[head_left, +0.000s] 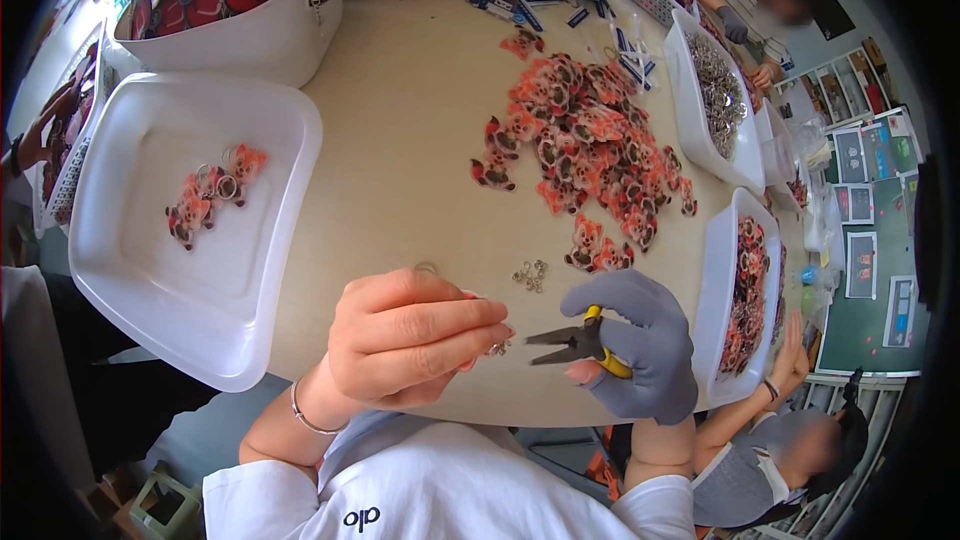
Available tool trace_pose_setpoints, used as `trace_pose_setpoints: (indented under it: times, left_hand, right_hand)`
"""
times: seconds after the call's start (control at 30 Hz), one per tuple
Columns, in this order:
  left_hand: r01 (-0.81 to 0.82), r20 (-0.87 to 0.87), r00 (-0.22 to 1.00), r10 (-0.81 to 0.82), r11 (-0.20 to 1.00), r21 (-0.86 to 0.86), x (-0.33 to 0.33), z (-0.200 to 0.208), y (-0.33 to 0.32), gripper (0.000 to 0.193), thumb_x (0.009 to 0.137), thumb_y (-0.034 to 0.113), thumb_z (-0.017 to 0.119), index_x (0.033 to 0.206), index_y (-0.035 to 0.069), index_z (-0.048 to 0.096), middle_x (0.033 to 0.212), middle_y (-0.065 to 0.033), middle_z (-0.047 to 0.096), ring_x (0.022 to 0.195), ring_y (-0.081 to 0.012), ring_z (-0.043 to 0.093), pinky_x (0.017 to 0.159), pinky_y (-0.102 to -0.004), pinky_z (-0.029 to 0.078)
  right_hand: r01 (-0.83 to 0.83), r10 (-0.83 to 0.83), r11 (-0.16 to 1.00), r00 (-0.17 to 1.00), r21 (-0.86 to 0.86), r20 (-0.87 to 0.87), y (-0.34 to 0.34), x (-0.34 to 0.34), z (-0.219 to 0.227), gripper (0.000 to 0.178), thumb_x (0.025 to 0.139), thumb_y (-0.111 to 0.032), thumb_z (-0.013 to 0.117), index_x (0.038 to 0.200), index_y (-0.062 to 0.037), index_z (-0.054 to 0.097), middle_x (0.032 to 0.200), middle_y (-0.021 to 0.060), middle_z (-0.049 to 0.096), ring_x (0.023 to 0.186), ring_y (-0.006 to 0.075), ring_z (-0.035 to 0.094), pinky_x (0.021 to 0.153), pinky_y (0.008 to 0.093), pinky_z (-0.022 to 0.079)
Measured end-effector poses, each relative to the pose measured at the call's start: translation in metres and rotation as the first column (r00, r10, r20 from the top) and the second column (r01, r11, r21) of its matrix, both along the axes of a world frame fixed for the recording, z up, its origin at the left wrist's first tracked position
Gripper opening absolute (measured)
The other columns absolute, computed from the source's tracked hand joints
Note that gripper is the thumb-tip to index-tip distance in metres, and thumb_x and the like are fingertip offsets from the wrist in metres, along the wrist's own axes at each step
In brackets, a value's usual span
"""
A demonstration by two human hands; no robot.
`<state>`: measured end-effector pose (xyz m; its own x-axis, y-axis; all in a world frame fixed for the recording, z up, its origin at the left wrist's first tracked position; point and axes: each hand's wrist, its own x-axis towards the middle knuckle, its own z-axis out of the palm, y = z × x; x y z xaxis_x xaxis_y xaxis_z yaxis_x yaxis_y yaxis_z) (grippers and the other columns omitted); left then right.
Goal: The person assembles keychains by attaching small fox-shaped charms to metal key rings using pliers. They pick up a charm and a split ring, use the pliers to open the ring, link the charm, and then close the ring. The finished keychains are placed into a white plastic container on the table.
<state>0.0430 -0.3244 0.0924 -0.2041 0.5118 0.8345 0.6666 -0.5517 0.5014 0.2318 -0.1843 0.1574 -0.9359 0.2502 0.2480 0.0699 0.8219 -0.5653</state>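
At lower centre, the left hand [412,338] pinches a metal piece [500,347], likely steadying it near pliers [578,344] the right hand [645,345] grips.

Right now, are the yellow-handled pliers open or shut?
Open: the pliers in the gloved right hand have their two tips apart.

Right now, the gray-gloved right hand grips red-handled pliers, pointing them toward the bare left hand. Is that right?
Not quite: the head view shows yellow handles on the pliers, not red. The gray-gloved right hand does grip them, pointing them toward the bare left hand.
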Motion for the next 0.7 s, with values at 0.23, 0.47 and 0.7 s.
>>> trace_pose_setpoints:
  times: [0.23,0.47,0.7]
  left_hand:
    - [0.004,-0.03,1.0,-0.004,1.0,0.011,0.001,0.001,0.002,0.02,0.07,0.004,0.067,0.089,0.006,0.073,0.091,-0.0043,0.069,0.067,-0.0168,0.061,0.051,-0.0246,0.05]
    - [-0.02,-0.049,0.999,0.019,1.0,-0.019,0.002,0.002,0.001,0.021,0.071,0.003,0.066,0.09,0.007,0.073,0.092,-0.0033,0.069,0.069,-0.017,0.061,0.052,-0.0248,0.05]
    - [-0.056,-0.084,0.995,0.054,0.998,-0.019,0.002,0.005,0.001,0.022,0.07,0.001,0.066,0.089,0.008,0.072,0.094,-0.0026,0.069,0.07,-0.0167,0.062,0.055,-0.025,0.053]
  right_hand:
    - [-0.044,0.038,0.987,0.999,0.155,0.039,-0.002,0.001,0.007,0.032,0.067,-0.028,0.078,0.068,-0.0058,0.055,0.09,0.009,0.062,0.077,0.0289,0.059,0.07,0.04,0.046]
    - [0.058,-0.075,0.956,0.996,0.287,0.046,-0.016,0.01,0.013,0.028,0.061,-0.022,0.08,0.071,-0.0073,0.058,0.096,0.0087,0.059,0.086,0.0276,0.057,0.076,0.0426,0.043]
    - [0.057,-0.075,0.958,0.996,0.28,0.053,-0.018,0.011,0.01,0.027,0.063,-0.021,0.079,0.075,-0.0066,0.059,0.098,0.0099,0.057,0.089,0.0288,0.055,0.076,0.043,0.042]
